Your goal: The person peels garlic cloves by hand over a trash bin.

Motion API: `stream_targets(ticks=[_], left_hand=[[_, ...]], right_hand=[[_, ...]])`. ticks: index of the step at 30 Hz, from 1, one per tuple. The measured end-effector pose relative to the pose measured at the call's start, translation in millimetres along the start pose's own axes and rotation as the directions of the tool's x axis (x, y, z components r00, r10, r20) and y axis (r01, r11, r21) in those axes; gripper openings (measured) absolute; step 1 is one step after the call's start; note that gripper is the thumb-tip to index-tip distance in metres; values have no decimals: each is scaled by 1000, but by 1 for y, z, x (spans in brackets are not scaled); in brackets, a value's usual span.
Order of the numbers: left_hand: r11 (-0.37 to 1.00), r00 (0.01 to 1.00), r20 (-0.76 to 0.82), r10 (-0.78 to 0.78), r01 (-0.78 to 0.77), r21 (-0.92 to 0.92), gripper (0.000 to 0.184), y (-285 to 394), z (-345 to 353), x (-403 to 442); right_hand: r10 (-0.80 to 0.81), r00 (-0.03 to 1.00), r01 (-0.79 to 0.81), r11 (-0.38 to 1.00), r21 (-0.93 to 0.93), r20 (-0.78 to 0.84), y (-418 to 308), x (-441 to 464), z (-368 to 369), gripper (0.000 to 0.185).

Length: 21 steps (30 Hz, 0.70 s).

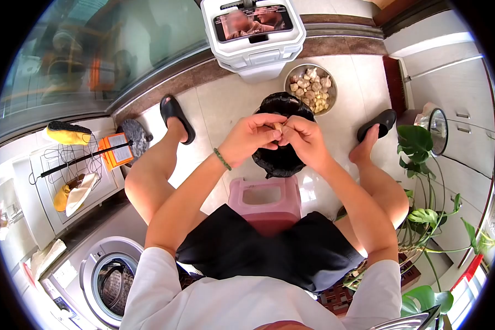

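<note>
My left hand (248,137) and my right hand (305,138) meet over the black-lined bin. Their fingertips pinch a small pale garlic clove (278,127) between them, partly covered by the fingers. A green bead bracelet (222,159) circles the left wrist. Directly beneath the hands stands the bin with its black plastic bag (280,165); its contents are mostly hidden. Just beyond, to the right, a metal bowl (336,94) holds several garlic bulbs and loose cloves (312,87).
A phone (253,23) playing a video rests on a white container (269,58) ahead. A pink stool (265,204) stands between my legs. At left are a washing machine (102,275) and a wire rack (66,159); at right, a leafy plant (415,144) and cabinets (456,93).
</note>
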<state>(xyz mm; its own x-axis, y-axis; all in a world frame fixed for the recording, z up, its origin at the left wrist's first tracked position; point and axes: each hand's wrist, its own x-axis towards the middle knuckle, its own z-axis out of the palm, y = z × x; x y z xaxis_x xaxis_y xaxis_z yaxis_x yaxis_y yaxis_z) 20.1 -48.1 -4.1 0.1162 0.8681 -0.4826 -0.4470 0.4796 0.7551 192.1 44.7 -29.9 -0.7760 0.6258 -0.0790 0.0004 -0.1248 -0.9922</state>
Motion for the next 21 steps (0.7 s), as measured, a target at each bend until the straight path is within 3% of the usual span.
stream_targets(ticks=[2,5,8,10,11,13,21], left_hand=[[994,996,-14,89,-88,66,42,-4,-5,3],[990,989,-34,143,-143,6,38,-10,-9,5],[996,995,-57,86,-85,32,35,-2,-5,5],[996,995,-94,43,-35,82,35,-3,-6,4],[996,995,-93,40,-32,81,35,-4,-5,4],[996,989,-146,24,-12,85,32,-3,-1,3],[999,992,-123,-6,1,-35,24,-5,9,4]], right_hand=[[-24,1000,23,999,-30,-13,-1,1,-3,16],[-31,996,24,995,-95,-82,4,0,-6,17],[-6,995,0,998,-64,-103,8,-1,-8,17],[-75,994,54,968,-246,-79,8,-2,-10,16],[-73,994,51,968,-245,-81,6,-3,-11,16],[-185,983,169,877,-449,8,-9,-4,-9,14],[-233,971,227,798,-558,61,-11,-4,-7,15]])
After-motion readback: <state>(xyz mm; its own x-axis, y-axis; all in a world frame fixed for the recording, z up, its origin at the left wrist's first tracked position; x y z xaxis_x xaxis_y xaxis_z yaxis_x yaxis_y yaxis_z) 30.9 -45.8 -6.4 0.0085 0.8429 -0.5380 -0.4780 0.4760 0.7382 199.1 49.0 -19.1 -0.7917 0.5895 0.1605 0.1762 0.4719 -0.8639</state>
